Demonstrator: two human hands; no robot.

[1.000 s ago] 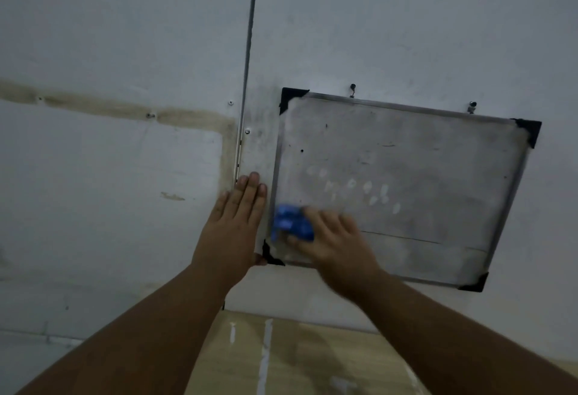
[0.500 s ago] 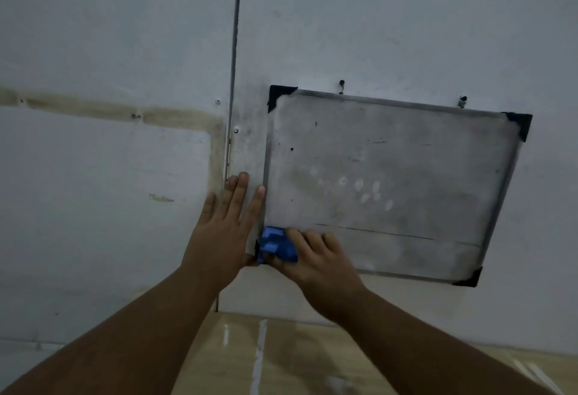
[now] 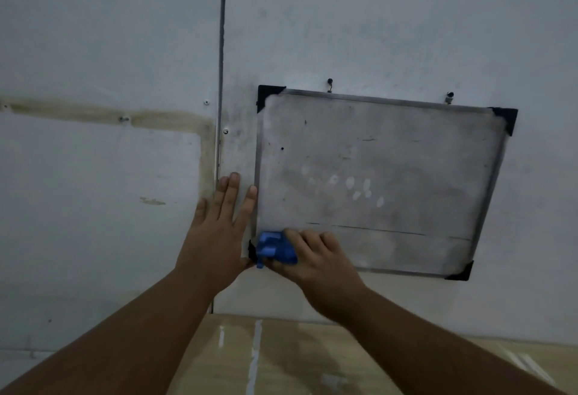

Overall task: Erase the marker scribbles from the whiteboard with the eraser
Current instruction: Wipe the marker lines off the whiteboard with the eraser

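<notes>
While the whiteboard (image 3: 391, 159) hangs tilted on the pale wall (image 3: 375, 19) from two screws at its top edge, a blue eraser (image 3: 275, 248) is pressed against the whiteboard's lower left corner, gripped by the curled fingers of the right hand (image 3: 316, 264). Just left of the whiteboard, the left hand (image 3: 215, 235) is laid flat on the wall, fingers extended and grasping nothing, the index fingertip touching the frame. A thin dark line is seen across the whiteboard's lower part, pale smudges near its middle. No brand, label or legible writing can be made out.
</notes>
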